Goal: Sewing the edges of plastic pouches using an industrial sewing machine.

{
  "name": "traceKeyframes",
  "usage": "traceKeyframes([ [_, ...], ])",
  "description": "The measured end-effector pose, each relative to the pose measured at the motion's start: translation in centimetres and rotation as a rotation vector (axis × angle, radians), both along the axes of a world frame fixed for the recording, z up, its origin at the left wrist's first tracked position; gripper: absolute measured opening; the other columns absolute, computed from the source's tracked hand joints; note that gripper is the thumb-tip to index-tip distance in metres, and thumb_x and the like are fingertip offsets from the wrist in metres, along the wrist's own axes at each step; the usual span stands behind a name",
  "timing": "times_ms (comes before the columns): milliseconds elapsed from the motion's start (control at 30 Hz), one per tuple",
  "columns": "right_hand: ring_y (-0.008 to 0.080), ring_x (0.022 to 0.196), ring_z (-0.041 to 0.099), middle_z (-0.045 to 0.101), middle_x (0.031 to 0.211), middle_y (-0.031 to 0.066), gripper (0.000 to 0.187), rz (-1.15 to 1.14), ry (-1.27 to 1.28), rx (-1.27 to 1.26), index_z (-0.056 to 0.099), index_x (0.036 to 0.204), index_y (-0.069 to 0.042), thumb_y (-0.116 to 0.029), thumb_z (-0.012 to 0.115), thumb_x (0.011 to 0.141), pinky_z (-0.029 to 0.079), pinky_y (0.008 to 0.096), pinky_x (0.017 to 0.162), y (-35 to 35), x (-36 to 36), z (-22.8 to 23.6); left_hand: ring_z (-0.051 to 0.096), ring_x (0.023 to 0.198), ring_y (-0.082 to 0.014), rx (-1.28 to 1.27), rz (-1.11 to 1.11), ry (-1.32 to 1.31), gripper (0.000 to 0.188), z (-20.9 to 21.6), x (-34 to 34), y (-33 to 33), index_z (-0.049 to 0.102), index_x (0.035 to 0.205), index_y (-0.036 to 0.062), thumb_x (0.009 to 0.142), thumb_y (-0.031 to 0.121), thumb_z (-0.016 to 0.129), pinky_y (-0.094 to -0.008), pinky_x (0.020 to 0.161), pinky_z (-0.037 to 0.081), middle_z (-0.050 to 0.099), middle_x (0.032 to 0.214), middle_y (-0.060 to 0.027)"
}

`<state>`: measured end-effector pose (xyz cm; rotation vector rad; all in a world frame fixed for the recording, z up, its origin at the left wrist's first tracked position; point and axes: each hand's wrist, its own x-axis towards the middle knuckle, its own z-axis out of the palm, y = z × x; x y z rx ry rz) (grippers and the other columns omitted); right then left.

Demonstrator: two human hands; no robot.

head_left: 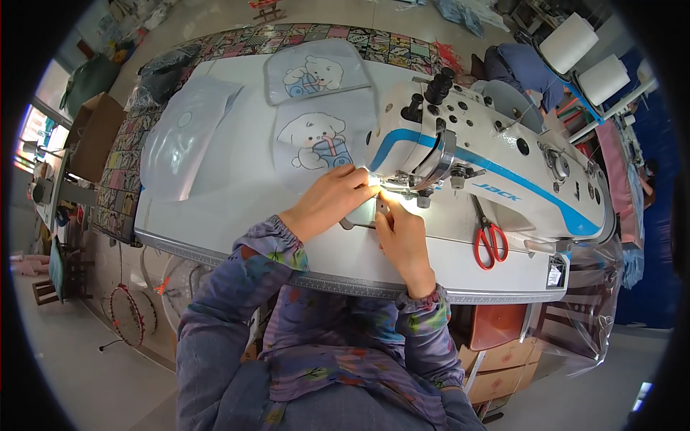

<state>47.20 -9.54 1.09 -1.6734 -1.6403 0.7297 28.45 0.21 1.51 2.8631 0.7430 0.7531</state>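
Observation:
At the lit needle of a white and blue sewing machine (496, 183), my left hand (327, 201) and my right hand (406, 241) meet, fingertips almost touching. Both have their fingers drawn together in a pinch; what lies between them is too small and glared to make out. Just beyond my left hand, a translucent sheet printed with a white puppy and a blue gift (310, 140) lies flat, its near edge by the needle. A similar puppy panel with a grey bound edge (316, 72) rests behind it, overlapping its top.
Red-handled scissors (491, 244) lie right of my right hand. A stack of clear plastic sheets (188, 136) sits on the left of the white table (215, 223). White thread cones (569, 43) stand at far right. A patterned cloth (237, 44) borders the table's far side.

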Motion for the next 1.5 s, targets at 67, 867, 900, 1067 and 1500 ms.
traceKeyframes([
  [67,0.0174,0.049,0.063,0.065,0.063,0.0097,0.041,0.012,-0.006,0.005,0.064,0.141,0.002,-0.011,0.061,0.103,0.05,0.0324,0.05,0.1,0.0,-0.1,0.063,0.103,-0.024,-0.005,0.012,-0.008,0.028,0.0,0.4,-0.5,0.072,0.109,0.0069,0.081,0.006,0.068,-0.0345,0.091,0.057,0.061,0.106,-0.0046],
  [867,0.039,0.107,0.068,0.065,0.127,0.0221,0.05,-0.308,-0.663,0.093,0.057,0.146,-0.002,0.002,0.06,0.096,0.056,0.0448,0.089,-7.3,15.0,2.2,0.071,0.097,-0.0384,0.035,0.304,0.242,0.014,3.9,-5.6,10.6,0.073,0.103,0.0078,0.091,0.01,0.066,-0.0489,0.079,0.059,0.054,0.146,-0.0162],
  [900,0.0336,0.101,0.07,0.067,0.124,0.0198,0.052,-0.23,-0.474,0.063,0.056,0.147,-0.002,0.002,0.061,0.096,0.057,0.0413,0.084,-7.5,14.9,3.4,0.071,0.1,-0.0369,-0.004,0.411,0.37,0.01,5.4,-7.9,10.6,0.071,0.103,0.0069,0.097,0.014,0.066,-0.0478,0.079,0.058,0.054,0.146,-0.0146],
  [1067,0.0077,0.08,0.059,0.069,0.111,0.005,0.059,0.236,0.769,-0.238,0.052,0.155,-0.006,-0.008,0.069,0.098,0.051,0.0254,0.074,-7.0,4.9,5.4,0.068,0.09,-0.0285,-0.52,0.45,0.09,0.018,11.7,-15.2,7.7,0.07,0.102,0.0052,0.101,0.022,0.066,-0.0389,0.075,0.056,0.061,0.126,-0.0125],
  [1500,0.0107,0.074,0.06,0.054,0.097,0.0054,0.056,0.196,1.122,-0.231,0.049,0.143,-0.003,-0.05,0.051,0.113,0.054,0.0283,0.065,2.0,-19.2,6.2,0.061,0.085,-0.0289,-0.582,0.31,-0.235,0.022,11.5,-16.1,2.2,0.069,0.096,0.0017,0.104,0.02,0.062,-0.0379,0.077,0.048,0.061,0.097,-0.0139],
])
